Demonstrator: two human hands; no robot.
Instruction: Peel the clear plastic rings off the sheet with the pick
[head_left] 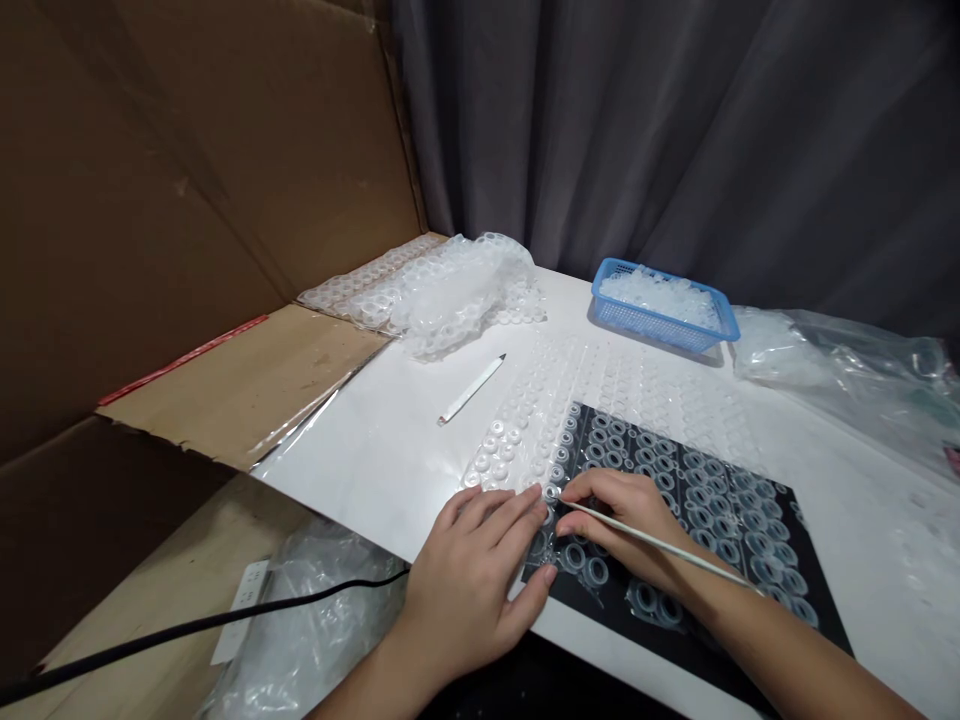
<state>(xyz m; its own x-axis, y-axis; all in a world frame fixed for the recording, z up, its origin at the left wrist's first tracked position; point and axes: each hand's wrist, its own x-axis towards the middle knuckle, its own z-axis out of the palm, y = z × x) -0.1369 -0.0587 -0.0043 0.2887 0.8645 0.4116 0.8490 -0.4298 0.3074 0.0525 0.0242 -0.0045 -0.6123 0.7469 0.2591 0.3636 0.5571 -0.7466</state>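
Observation:
My left hand (480, 570) rests flat with fingers stretched out over the left edge of a clear plastic sheet of ring-shaped pieces (697, 495). That sheet lies on a black board (806, 530). Close to those fingertips, my right hand (626, 520) is closed in a pinch around a thin white stick (675, 550), which slants back across the hand toward the wrist. The stick's tip is near a ring at the board's left edge; whether it touches is too small to tell. More clear rows of small round pieces (499, 445) spread over the white tabletop beyond.
A white pen-like tool (472, 390) lies left of the rows. Crumpled clear plastic sheets (465, 295) are piled at the back left, beside a cardboard wall (202, 150). A blue basket (652, 325) holds many clear pieces. Plastic bags (847, 350) lie right; a black cable (300, 602) crosses lower left.

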